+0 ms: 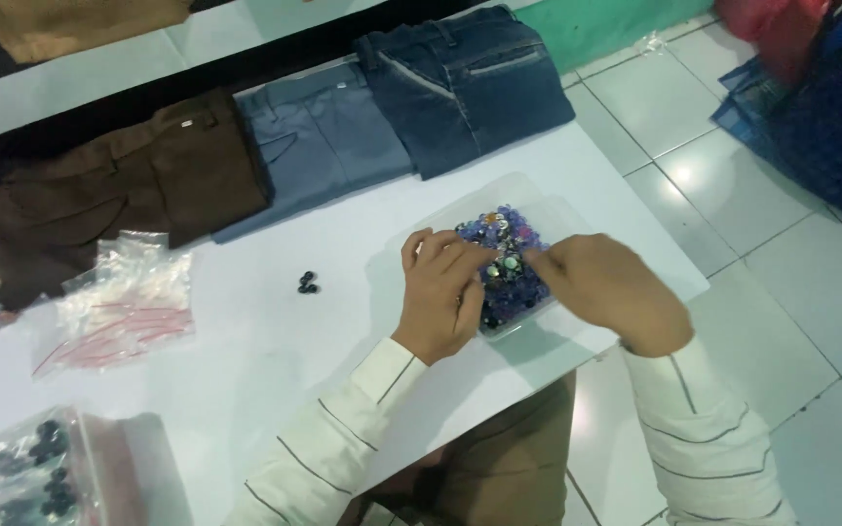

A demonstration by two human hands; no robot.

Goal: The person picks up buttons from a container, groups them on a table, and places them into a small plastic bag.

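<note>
Both hands are meeting over one clear shallow tray (548, 209) of mixed purple, blue and dark beads (505, 255), which is sitting toward the right near edge of the white bench (265, 360). The left hand (443, 292) is lying on the tray's left side with its fingers curled and the fingertips pressing into the beads; the right hand (604, 287) is coming in from the right with its fingers drawn together in a pinch at the pile — whether either hand has actually got hold of a bead, I cannot tell.

Two or three loose dark beads (307, 284) are lying just left of the tray, apart from it. Further left, one heap of small clear zip bags (124, 302) is resting on the bench, and at the near left corner a bag of dark beads (26, 472) is lying.

Along the far edge three folded trousers are lined up side by side — brown trousers (129, 185), grey-blue trousers (324, 141) and dark denim trousers (470, 83).

The floor (772, 244) on the right is pale glossy tile.
</note>
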